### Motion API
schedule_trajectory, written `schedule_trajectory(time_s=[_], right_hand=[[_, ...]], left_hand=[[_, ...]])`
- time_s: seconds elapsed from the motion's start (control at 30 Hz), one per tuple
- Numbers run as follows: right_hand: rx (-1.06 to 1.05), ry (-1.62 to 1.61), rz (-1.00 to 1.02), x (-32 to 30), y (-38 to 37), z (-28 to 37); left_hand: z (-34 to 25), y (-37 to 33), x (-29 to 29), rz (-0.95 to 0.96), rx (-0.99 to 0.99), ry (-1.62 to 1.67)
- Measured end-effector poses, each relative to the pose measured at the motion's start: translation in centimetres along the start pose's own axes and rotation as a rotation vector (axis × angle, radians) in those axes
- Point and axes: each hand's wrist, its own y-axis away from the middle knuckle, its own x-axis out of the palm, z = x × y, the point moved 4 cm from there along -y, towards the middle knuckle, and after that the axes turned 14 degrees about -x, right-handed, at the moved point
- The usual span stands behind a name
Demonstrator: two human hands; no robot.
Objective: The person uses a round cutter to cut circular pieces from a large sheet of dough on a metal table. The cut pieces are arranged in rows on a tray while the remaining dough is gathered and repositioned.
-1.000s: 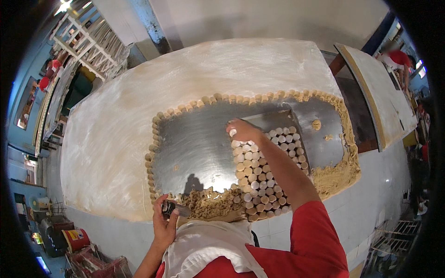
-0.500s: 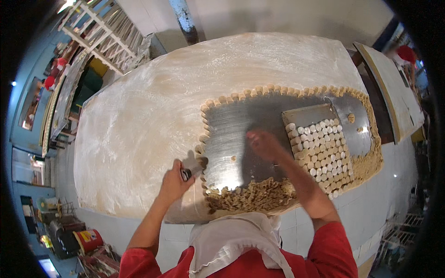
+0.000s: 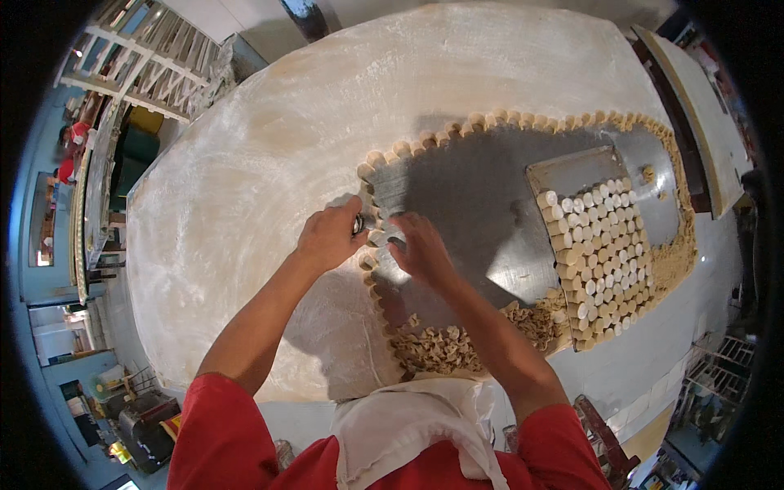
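A big sheet of pale, floured dough (image 3: 237, 220) covers much of the metal table (image 3: 465, 180), its cut edge scalloped. At that edge my left hand (image 3: 331, 235) is closed round a small metal ring cutter (image 3: 358, 224), mostly hidden by the fingers. Just right of the cutter, over the bare metal, my right hand (image 3: 420, 249) has thumb and fingers apart, with nothing visible between them. Rows of small round dough pieces (image 3: 600, 245) stand on a tray (image 3: 572, 166) to the right.
Crumbled dough scraps (image 3: 441, 349) lie along the near edge of the metal. A thin scalloped dough strip (image 3: 555, 124) runs along the far and right sides. A white slatted rack (image 3: 151, 61) stands at the back left, and another table (image 3: 694, 122) at the right.
My left hand with the cutter has moved up and right to the dough edge. My right hand has come left from over the bare metal to beside it. The view has shifted.
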Motion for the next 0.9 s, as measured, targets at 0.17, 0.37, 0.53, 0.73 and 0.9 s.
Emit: schedule_trajectory(time_s=[0.17, 0.37, 0.53, 0.73, 0.9], right_hand=[[-0.088, 0.068, 0.009, 0.9, -2.6, -1.4], [-0.094, 0.037, -0.057, 1.9, -3.2, -2.4], [-0.014, 0.145, -0.206, 1.7, -3.2, -2.7], [0.028, 0.149, -0.1, 2.0, -3.2, -2.2], [0.001, 0.144, -0.08, 1.2, -3.7, -1.6]], left_hand=[[-0.1, -3.3, 2.7, 0.141, 0.008, -0.001], [0.5, -3.3, 4.9, 0.085, 0.081, 0.172], [1.4, -0.5, 4.0, 0.04, 0.137, 0.349], [3.3, -1.3, -1.3, -0.074, -0.053, 0.167], [1.1, -4.0, -1.3, 0.069, 0.007, 0.005]])
